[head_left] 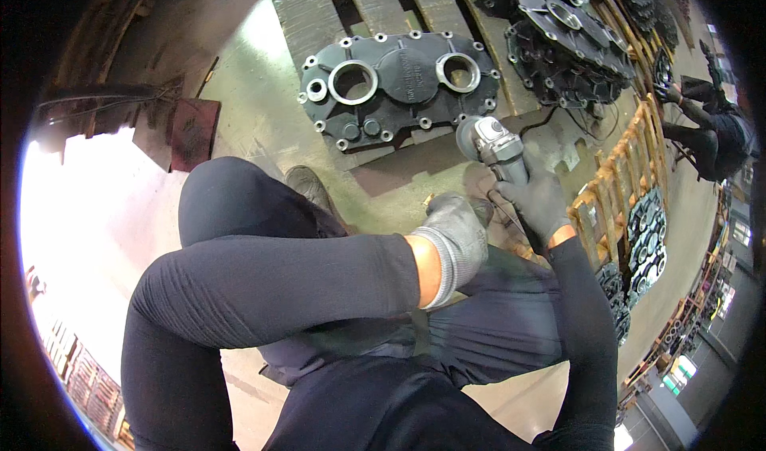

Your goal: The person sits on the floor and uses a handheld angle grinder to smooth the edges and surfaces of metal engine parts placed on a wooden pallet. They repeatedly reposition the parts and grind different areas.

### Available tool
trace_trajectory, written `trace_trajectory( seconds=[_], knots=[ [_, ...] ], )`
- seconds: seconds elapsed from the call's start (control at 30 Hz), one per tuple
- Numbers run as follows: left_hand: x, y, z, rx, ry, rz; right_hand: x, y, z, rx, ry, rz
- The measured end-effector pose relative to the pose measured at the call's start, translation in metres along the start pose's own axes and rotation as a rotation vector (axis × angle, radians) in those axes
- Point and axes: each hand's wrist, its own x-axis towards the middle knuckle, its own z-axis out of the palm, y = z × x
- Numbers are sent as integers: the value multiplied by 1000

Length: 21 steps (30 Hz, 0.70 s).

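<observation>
My right hand (536,200), in a dark grey glove, is closed round the body of an angle grinder (501,149). The grinder's disc (467,137) is beside the near right edge of a dark metal cover casting (411,76). That casting lies flat on a wooden pallet, with two large bright-rimmed holes and several small bright bosses round its edge. My left hand (459,221), in a grey knitted glove, is closed just left of the right hand, above my legs. Whatever its fingers hold is hidden.
More dark castings (562,56) are stacked right of the pallet (299,8). Wooden slats (618,164) stand at the right, with castings (646,240) beyond them. Another person (710,120) crouches at far right. A dark red plate (194,134) lies on the left, near cables. My shoe (307,186) is near the pallet.
</observation>
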Motion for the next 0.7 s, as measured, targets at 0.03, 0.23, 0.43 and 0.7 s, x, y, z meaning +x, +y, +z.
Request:
trace_trajectory(
  seconds=[0.03,0.23,0.43,0.7],
  knots=[
    [0,-1,-2,-4,-35,18,-1,-3,5,12,-7,-44],
    [-5,6,-10,-6,-132,45,6,-40,26,-54,-117,-83],
    [-2,2,-7,-50,-86,48,14,-39,33,-150,-156,-71],
    [-9,4,9,40,100,-29,25,-42,38,-99,-115,-121]
  ],
)
